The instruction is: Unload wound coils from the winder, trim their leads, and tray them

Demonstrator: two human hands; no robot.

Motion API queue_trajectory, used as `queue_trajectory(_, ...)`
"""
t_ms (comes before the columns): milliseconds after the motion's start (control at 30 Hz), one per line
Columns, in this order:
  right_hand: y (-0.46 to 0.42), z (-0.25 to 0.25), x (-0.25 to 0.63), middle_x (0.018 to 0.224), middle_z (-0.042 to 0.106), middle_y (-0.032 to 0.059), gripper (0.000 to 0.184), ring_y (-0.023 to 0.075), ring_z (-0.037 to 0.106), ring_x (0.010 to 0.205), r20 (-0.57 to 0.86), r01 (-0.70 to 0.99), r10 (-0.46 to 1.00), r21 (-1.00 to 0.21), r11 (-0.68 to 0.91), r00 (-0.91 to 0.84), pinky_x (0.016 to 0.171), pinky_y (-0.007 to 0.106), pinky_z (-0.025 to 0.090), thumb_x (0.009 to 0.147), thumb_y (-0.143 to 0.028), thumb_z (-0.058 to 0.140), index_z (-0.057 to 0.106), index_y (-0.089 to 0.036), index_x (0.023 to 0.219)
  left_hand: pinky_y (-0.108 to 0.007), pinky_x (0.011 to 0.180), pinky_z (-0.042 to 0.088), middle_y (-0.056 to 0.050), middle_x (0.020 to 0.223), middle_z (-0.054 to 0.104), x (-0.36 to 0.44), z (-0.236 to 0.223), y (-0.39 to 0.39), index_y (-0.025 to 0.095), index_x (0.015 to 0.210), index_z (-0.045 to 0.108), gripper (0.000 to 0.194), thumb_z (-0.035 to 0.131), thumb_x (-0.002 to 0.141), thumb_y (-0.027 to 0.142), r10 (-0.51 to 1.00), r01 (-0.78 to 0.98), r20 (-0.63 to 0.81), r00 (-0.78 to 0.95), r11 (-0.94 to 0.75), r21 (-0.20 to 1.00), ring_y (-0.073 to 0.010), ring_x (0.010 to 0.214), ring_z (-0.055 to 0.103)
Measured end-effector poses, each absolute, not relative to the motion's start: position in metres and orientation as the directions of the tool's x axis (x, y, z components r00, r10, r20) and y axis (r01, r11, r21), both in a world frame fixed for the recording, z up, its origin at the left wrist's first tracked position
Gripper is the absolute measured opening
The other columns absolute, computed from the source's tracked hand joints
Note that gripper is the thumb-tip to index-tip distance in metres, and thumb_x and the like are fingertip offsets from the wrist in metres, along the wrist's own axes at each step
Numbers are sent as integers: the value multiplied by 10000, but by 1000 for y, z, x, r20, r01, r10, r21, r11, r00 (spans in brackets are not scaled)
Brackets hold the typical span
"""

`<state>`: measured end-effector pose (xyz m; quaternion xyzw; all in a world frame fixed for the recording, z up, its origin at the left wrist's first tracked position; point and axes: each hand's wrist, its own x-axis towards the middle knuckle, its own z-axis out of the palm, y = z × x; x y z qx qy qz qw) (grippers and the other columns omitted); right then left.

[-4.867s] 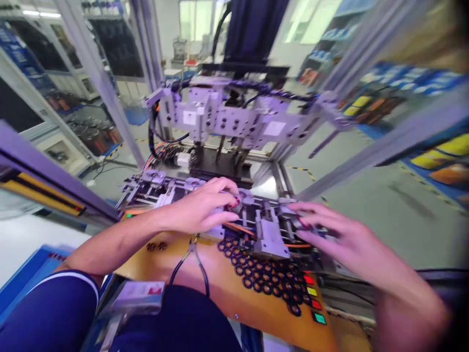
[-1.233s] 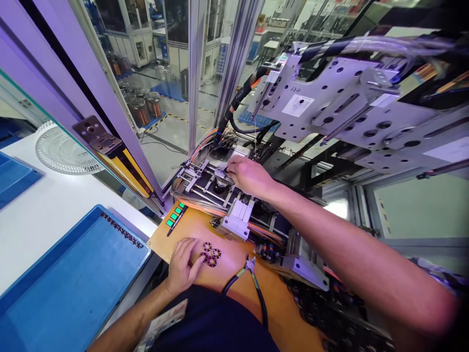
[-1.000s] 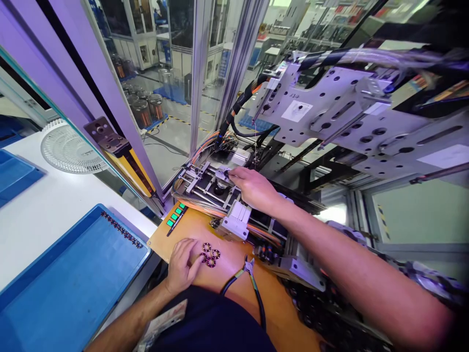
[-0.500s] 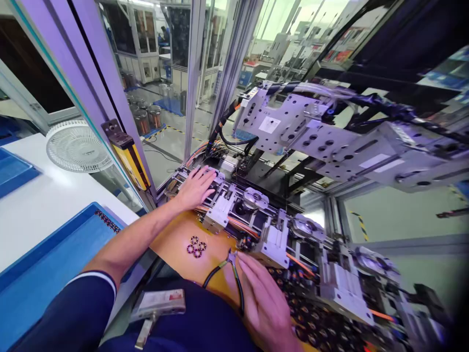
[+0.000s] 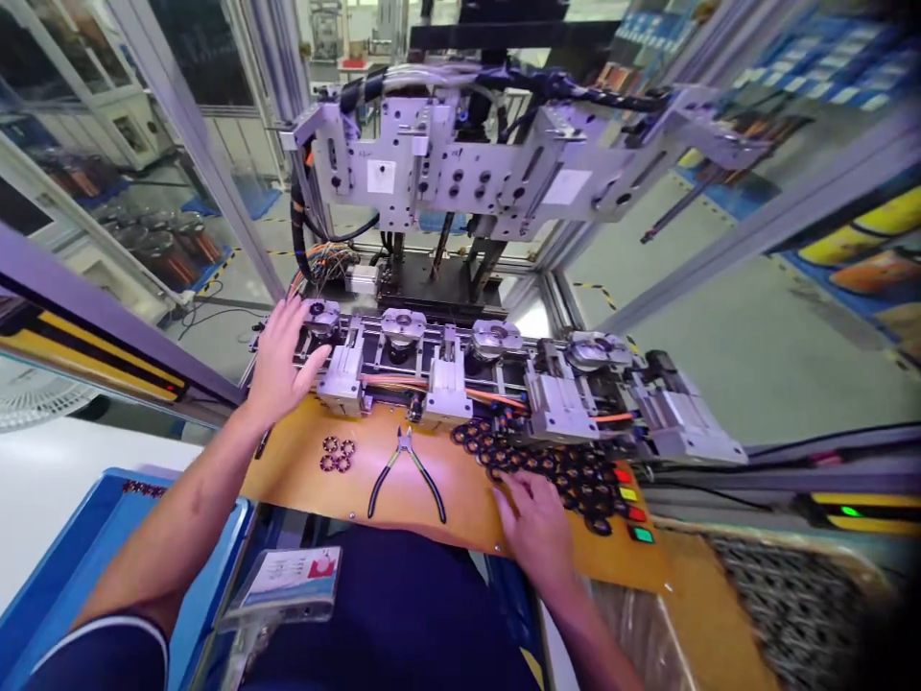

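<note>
My left hand [image 5: 280,365], fingers spread, is over the left end of the fixture row, beside the leftmost round clamp fixture [image 5: 321,312]. Nothing shows in it. Over the orange work plate [image 5: 460,489], my right hand [image 5: 538,523] has its bent fingertips at the edge of a spread of black rings [image 5: 576,470]; thumb and fingers look apart, and no held ring is visible. Diagonal cutting pliers [image 5: 405,443] lie with handles splayed towards me, left of that hand. Farther left lie several small dark rings with copper-coloured segments [image 5: 337,453].
Metal slide blocks [image 5: 450,384] and round fixtures line the plate's back edge, beneath an overhead metal plate [image 5: 460,178]. Coloured buttons [image 5: 637,513] sit at the plate's right end. A blue tray [image 5: 107,499] is at left; many dark parts [image 5: 806,605] lie at lower right.
My view has swung right. My right hand has moved from beside the pliers to the black rings. My left hand stays by the left end of the fixtures.
</note>
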<state>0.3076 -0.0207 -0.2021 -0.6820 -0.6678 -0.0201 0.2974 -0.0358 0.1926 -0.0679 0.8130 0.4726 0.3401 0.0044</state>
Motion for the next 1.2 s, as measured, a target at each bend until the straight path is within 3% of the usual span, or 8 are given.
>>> queue_trajectory(200, -10, -194, 305, 804, 601, 95, 161, 215, 521, 732, 386, 881, 916, -465, 91, 109, 658, 356, 435, 881, -164, 563, 717, -171, 835, -476, 1077, 430, -104, 1281, 635, -18, -76, 90, 207, 1281, 559, 429, 631, 859, 224, 776, 519, 545, 317, -623, 585, -255, 1233, 559)
queue_trajectory(333, -9, -164, 278, 857, 576, 60, 94, 184, 559, 782, 443, 755, 896, -596, 275, 23, 697, 323, 478, 894, -184, 586, 679, -186, 876, -381, 937, 513, -107, 1084, 715, 6, -87, 61, 173, 1167, 647, 307, 631, 869, 243, 871, 359, 195, 450, -376, 854, -216, 1023, 654)
queue_trajectory(433, -7, -128, 246, 948, 540, 51, 79, 164, 577, 861, 486, 615, 874, -679, 401, -33, 727, 290, 504, 905, -159, 584, 633, -212, 938, -329, 835, 539, -94, 993, 728, 27, -87, 53, 154, 1233, 628, 428, 671, 840, 319, 785, 133, -39, 618, -55, 990, -174, 851, 667)
queue_trajectory(567, 4, -93, 214, 1034, 525, 55, 209, 150, 572, 950, 522, 382, 851, -777, 500, -54, 805, 265, 518, 887, -75, 580, 635, -235, 1009, -265, 696, 529, -87, 882, 719, 37, -85, 50, 111, 1145, 683, 425, 680, 824, 389, 811, -64, -70, 581, 130, 989, -134, 702, 629)
queue_trajectory(733, 22, -89, 201, 1124, 580, 71, 155, 178, 580, 1081, 370, 221, 925, -899, 379, -82, 905, 282, 519, 906, -148, 584, 669, -249, 987, -285, 757, 528, -92, 887, 711, 25, -83, 55, 131, 1138, 699, 334, 700, 815, 220, 874, 89, 235, 424, -298, 950, -143, 740, 630)
queue_trajectory(967, 37, -81, 202, 1128, 621, 75, 110, 190, 626, 1055, 278, 187, 940, -931, 314, -196, 896, 302, 530, 910, -185, 593, 677, -244, 950, -297, 843, 554, -108, 1021, 709, 21, -83, 64, 181, 1159, 678, 379, 729, 784, 144, 817, 125, 448, 364, -519, 845, -186, 932, 676)
queue_trajectory(1067, 75, -58, 219, 1109, 637, 86, 105, 182, 648, 967, 369, 274, 874, -846, 457, -317, 835, 297, 548, 923, -204, 576, 677, -222, 945, -307, 834, 570, -116, 1069, 703, 9, -94, 66, 186, 1244, 611, 506, 765, 763, 209, 822, 234, 485, 300, -556, 798, -202, 953, 680)
queue_trajectory(1200, 160, -35, 248, 1029, 678, 109, 131, 216, 658, 941, 481, 563, 762, -516, 646, -434, 846, 364, 549, 911, -202, 569, 697, -172, 900, -339, 852, 570, -101, 1089, 696, -20, -136, 67, 196, 1233, 588, 428, 701, 821, 222, 881, 563, 469, 56, -416, 714, -212, 971, 673)
